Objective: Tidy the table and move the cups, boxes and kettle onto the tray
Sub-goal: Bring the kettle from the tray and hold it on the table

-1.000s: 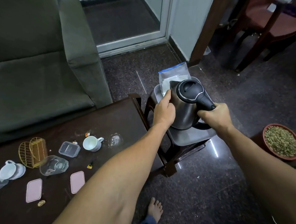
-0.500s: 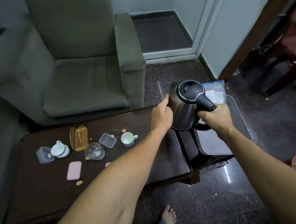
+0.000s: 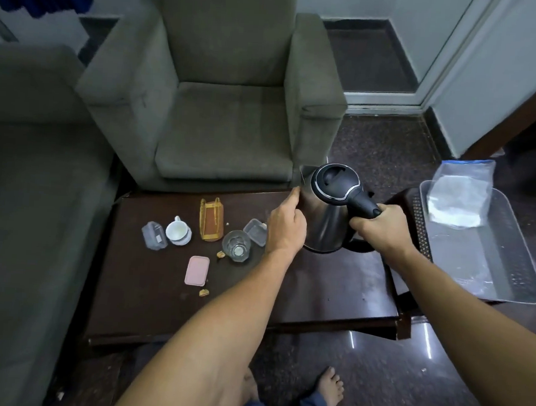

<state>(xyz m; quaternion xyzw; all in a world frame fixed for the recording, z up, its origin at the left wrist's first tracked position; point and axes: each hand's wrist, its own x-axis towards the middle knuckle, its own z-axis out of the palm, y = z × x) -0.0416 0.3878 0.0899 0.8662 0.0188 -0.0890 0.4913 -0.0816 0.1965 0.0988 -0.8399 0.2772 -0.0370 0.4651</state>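
Note:
A steel kettle with a black lid sits at the right part of the dark wooden table. My right hand grips its black handle. My left hand presses flat against the kettle's left side. On the table to the left lie a white cup, a glass tumbler, a clear box, another clear box and a pink lid. The clear plastic tray rests on a stool at the right.
A gold wire holder lies on the table among crumbs. A plastic bag lies in the tray's far end. A grey armchair stands behind the table, a sofa to the left. My bare feet are on the dark floor.
The kettle, held in both hands, has moved from above the tray on the stool leftward to the table's right part. The view swung left with it.

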